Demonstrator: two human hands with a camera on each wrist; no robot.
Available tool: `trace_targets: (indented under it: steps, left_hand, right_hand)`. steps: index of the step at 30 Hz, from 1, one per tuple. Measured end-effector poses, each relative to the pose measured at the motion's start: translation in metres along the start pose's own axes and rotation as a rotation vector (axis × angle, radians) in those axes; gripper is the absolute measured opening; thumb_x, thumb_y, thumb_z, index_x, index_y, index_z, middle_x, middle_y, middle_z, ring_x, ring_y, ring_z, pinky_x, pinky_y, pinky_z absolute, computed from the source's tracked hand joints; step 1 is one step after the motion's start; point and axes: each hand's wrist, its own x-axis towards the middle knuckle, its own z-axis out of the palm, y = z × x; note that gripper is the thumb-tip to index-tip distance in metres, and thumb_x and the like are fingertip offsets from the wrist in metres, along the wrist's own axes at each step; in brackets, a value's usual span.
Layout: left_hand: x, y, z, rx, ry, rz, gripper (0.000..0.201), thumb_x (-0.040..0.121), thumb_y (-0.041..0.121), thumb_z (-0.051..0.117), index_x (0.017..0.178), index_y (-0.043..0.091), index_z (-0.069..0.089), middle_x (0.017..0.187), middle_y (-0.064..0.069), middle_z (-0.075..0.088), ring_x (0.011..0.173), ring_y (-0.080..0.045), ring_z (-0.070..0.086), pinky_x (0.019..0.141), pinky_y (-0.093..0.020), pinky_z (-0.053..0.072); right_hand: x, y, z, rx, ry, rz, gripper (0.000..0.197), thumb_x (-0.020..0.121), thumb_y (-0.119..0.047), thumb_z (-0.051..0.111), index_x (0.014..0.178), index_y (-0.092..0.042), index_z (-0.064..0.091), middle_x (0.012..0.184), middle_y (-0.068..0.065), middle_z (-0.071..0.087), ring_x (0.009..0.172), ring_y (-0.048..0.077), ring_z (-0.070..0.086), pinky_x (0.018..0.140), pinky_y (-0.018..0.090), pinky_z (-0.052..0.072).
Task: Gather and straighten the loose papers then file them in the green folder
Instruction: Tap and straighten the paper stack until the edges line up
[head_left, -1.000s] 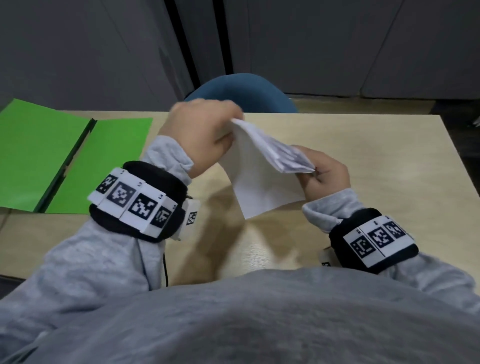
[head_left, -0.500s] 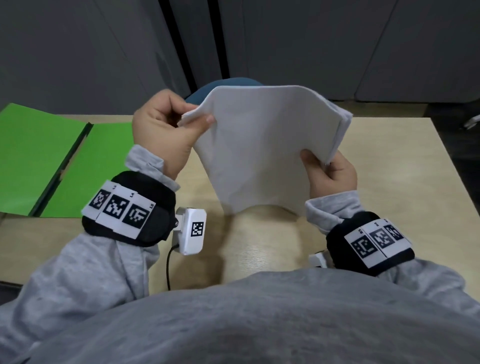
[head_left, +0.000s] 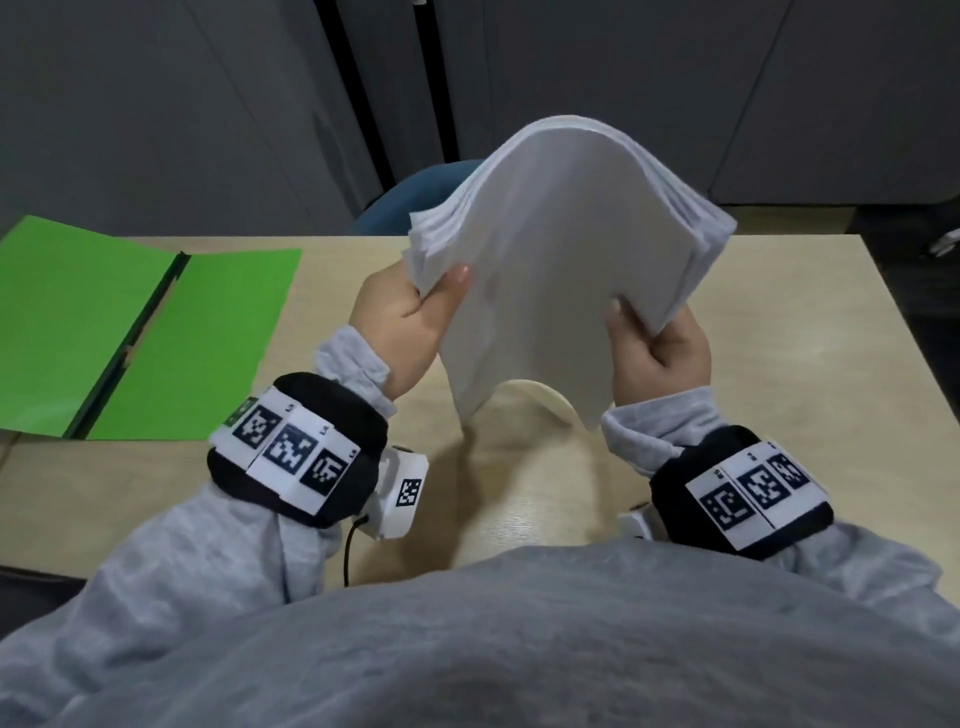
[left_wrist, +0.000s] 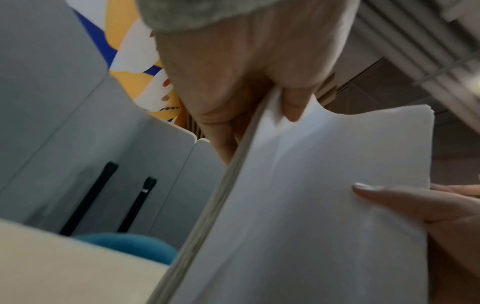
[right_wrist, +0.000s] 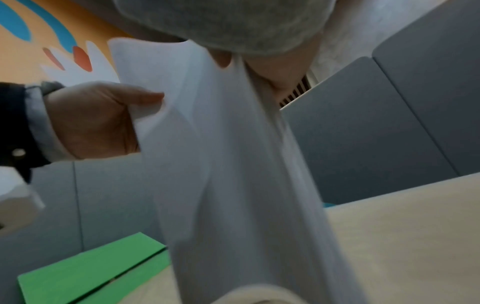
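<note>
A stack of white papers (head_left: 550, 270) stands nearly upright over the middle of the table, bowed into an arch, with its lower corners close to the tabletop. My left hand (head_left: 410, 317) pinches its left edge, thumb on the near face. My right hand (head_left: 657, 353) grips the right edge the same way. The sheet edges fan slightly at both sides. In the left wrist view the papers (left_wrist: 311, 205) fill the right half. In the right wrist view the papers (right_wrist: 221, 164) hang down the middle. The green folder (head_left: 140, 332) lies open and flat at the table's left.
The light wooden table (head_left: 779, 395) shows bare surface right of the papers. A blue chair back (head_left: 415, 202) stands behind the far edge, in front of grey cabinet panels. The green folder (right_wrist: 85, 271) also appears low left in the right wrist view.
The papers went from a crumpled, low bundle to an upright stack held at both side edges. Both hands rose and spread apart, and the stack now bows upward.
</note>
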Motion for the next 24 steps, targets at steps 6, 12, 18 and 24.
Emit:
trace_targets:
  steps: [6,12,18,24]
  left_hand:
    - [-0.014,-0.022,0.016,-0.097,-0.122,-0.28,0.008,0.086,0.025,0.067,0.091,0.025,0.062,0.094,0.004,0.066,0.09,-0.014,0.062,0.072,-0.015,0.048]
    - [-0.012,-0.028,0.006,-0.161,0.006,-0.184,0.013,0.085,0.027,0.068,0.077,0.036,0.063,0.081,0.021,0.066,0.072,0.013,0.062,0.072,-0.013,0.05]
    - [-0.02,-0.031,0.011,-0.158,0.003,-0.237,0.016,0.083,0.027,0.07,0.075,0.037,0.061,0.079,0.021,0.066,0.076,0.007,0.062,0.074,-0.02,0.049]
    - [-0.023,-0.019,0.003,-0.235,0.019,-0.159,0.014,0.075,0.03,0.075,0.084,0.036,0.065,0.079,0.02,0.071,0.077,0.007,0.065,0.071,-0.014,0.049]
  right_hand:
    - [0.007,0.012,-0.001,-0.328,-0.288,0.28,0.015,0.089,-0.017,0.056,0.075,-0.022,0.055,0.072,0.0,0.06,0.072,0.012,0.053,0.06,0.018,0.039]
    - [0.004,0.007,-0.001,-0.211,-0.133,0.197,0.023,0.087,-0.018,0.06,0.066,-0.014,0.053,0.06,-0.003,0.051,0.058,0.006,0.046,0.057,0.022,0.038]
    - [0.003,0.01,-0.002,-0.22,-0.212,0.248,0.02,0.09,-0.018,0.057,0.073,-0.029,0.057,0.075,0.002,0.063,0.072,0.011,0.055,0.065,0.021,0.043]
    - [0.001,0.005,-0.003,-0.091,-0.162,0.196,0.018,0.084,-0.019,0.065,0.081,-0.036,0.06,0.072,-0.013,0.066,0.064,-0.006,0.061,0.06,0.01,0.048]
